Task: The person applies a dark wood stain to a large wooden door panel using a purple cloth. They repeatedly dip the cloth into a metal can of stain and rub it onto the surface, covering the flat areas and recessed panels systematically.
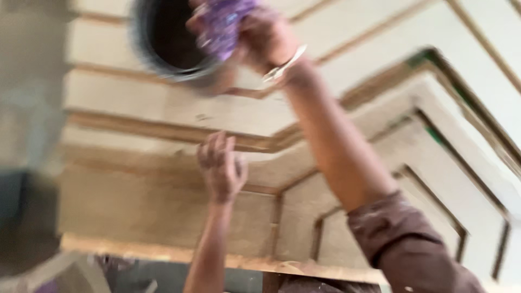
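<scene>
- The left hand (221,168) is laid flat, fingers spread and holding nothing, on the grooved pale panel (163,201).
- Farther off, a purple cloth (222,24) is gripped in the right hand (260,38).
- It is held at the rim of a dark round container (168,43); the contents cannot be told.
</scene>
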